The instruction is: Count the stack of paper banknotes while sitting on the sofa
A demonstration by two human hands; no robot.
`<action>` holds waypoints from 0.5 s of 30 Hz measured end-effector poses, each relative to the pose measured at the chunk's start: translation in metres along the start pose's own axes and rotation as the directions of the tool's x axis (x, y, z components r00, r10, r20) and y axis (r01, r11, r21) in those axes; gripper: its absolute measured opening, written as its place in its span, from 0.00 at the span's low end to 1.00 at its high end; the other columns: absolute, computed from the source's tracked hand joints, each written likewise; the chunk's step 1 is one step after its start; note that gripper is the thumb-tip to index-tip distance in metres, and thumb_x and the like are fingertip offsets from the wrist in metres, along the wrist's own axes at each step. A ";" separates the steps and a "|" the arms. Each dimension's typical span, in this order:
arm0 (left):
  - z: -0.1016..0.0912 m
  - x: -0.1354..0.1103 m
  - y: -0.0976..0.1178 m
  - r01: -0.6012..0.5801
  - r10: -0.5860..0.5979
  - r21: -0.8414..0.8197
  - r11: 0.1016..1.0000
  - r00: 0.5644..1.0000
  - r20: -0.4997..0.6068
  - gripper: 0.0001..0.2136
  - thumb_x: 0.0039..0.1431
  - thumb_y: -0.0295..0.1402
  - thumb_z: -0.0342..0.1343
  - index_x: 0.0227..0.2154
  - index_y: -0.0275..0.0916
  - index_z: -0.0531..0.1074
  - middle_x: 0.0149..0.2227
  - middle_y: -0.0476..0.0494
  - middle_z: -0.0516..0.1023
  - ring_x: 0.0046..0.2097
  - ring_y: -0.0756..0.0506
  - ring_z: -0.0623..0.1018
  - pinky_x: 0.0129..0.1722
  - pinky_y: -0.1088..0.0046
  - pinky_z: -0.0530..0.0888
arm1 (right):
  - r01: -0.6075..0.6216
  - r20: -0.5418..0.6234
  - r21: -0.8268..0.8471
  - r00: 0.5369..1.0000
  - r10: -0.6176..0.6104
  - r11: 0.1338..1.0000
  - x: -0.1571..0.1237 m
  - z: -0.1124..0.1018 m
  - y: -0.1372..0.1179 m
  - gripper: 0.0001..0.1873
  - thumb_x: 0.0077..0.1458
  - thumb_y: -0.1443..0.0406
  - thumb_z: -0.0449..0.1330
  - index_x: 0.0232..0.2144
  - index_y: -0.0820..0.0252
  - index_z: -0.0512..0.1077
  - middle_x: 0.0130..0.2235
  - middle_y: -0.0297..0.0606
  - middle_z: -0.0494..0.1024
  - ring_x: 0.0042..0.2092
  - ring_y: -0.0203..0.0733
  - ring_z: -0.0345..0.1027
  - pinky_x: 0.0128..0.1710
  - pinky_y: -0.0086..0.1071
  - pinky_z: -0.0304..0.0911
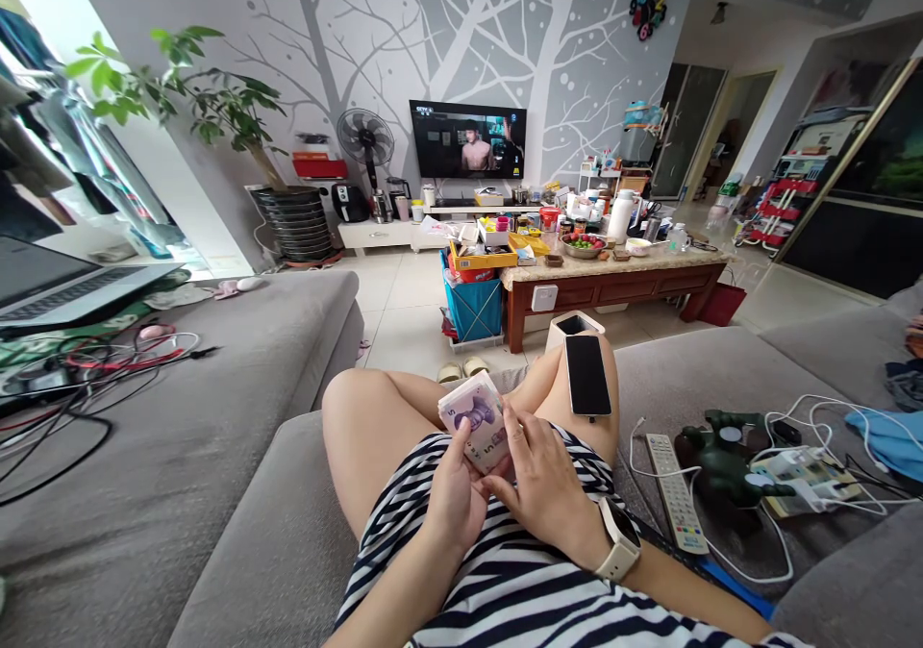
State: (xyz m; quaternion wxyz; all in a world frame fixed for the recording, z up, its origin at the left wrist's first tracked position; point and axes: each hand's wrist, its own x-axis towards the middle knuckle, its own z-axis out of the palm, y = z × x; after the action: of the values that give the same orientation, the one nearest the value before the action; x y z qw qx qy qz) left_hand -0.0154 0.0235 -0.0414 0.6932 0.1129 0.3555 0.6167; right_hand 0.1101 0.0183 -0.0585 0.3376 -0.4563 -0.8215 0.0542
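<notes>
A stack of banknotes (474,424), with a purple five on top, is held over my lap. My left hand (460,494) grips the stack from below, its thumb lying across the top note. Against the right edge of the notes rest the bent fingers of my right hand (537,470); whether they also grip the stack is unclear. A watch with a pale strap (618,542) is on my right wrist. On my right thigh lies a smartphone (586,376) with a dark screen.
To the right on the sofa lie a remote control (676,494), a dark green figure (728,461) and white cables. Black and red cables (87,379) and a laptop (79,283) sit at the left. Ahead stands a cluttered coffee table (612,283).
</notes>
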 end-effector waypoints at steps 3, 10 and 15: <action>0.001 0.000 0.005 -0.023 0.023 0.007 1.000 1.000 -0.017 0.12 0.62 0.36 0.55 0.43 0.34 0.76 0.42 0.37 0.83 0.37 0.44 0.83 0.32 0.72 0.81 | -0.047 -0.009 0.213 0.999 0.049 0.976 0.002 -0.002 0.005 0.43 0.59 0.55 0.60 0.69 0.57 0.45 0.61 0.51 0.64 0.59 0.57 0.60 0.57 0.53 0.61; 0.002 0.002 0.019 0.074 -0.076 -0.048 0.996 0.996 -0.037 0.12 0.65 0.37 0.51 0.42 0.34 0.75 0.33 0.41 0.83 0.29 0.48 0.81 0.22 0.78 0.77 | -0.268 0.137 0.672 0.961 0.239 0.691 0.009 0.003 0.025 0.19 0.63 0.53 0.54 0.39 0.62 0.75 0.37 0.41 0.79 0.37 0.43 0.71 0.38 0.34 0.67; -0.002 0.003 0.022 0.131 -0.137 0.176 0.976 0.990 0.022 0.13 0.62 0.36 0.54 0.43 0.33 0.76 0.35 0.39 0.83 0.27 0.49 0.79 0.17 0.81 0.70 | -0.341 0.177 0.767 0.927 0.330 0.544 0.011 0.007 0.030 0.21 0.60 0.50 0.57 0.35 0.64 0.75 0.32 0.38 0.78 0.32 0.40 0.67 0.31 0.31 0.63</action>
State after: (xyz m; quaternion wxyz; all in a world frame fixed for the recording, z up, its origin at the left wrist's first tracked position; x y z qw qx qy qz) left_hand -0.0335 0.0311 -0.0306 0.7266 0.1594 0.4028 0.5333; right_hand 0.1228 0.0460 -0.0700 0.4812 -0.4096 -0.6129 0.4743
